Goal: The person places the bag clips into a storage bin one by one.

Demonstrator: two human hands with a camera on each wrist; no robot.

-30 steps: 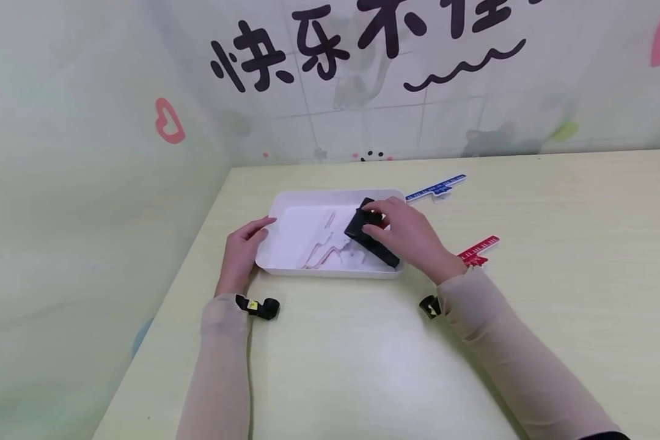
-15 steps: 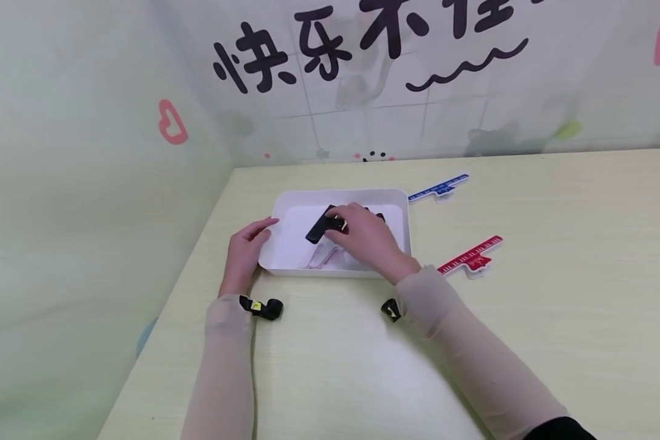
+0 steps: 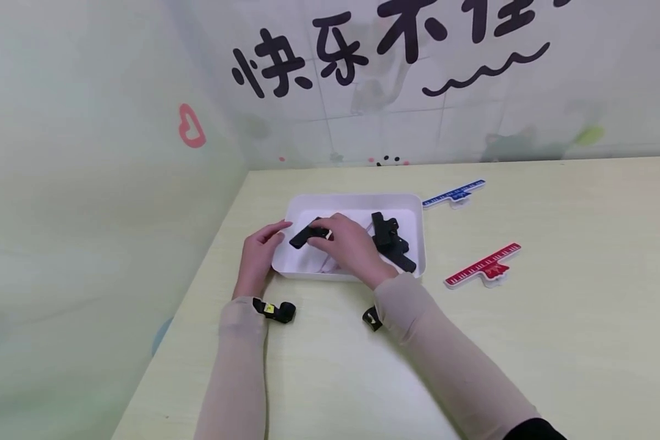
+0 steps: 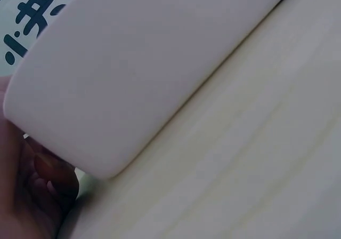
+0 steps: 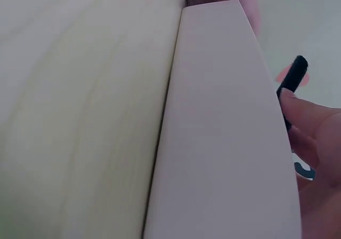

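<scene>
Pinching a long black clip between thumb and fingers, the right hand is now at the left part of the white tray; one second ago it was at the tray's right end, and half a second ago about the middle. The other black clips, lying together in the tray's right end, are now uncovered, whereas the hand hid most of them before. Pale pieces with pink edges, plain to see a second ago, are now mostly behind the right hand. The left hand keeps its place, holding the tray's left rim, with fingers curled against the outside wall in the left wrist view.

On the table, the red striped clip has come fully into view, clear of the right sleeve; the blue striped clip lies just beside the tray's far right corner, as before.

Large black characters on the backdrop read 快乐不, with a further one cut off above. The yellow label on the left wrist camera is too small to read.
</scene>
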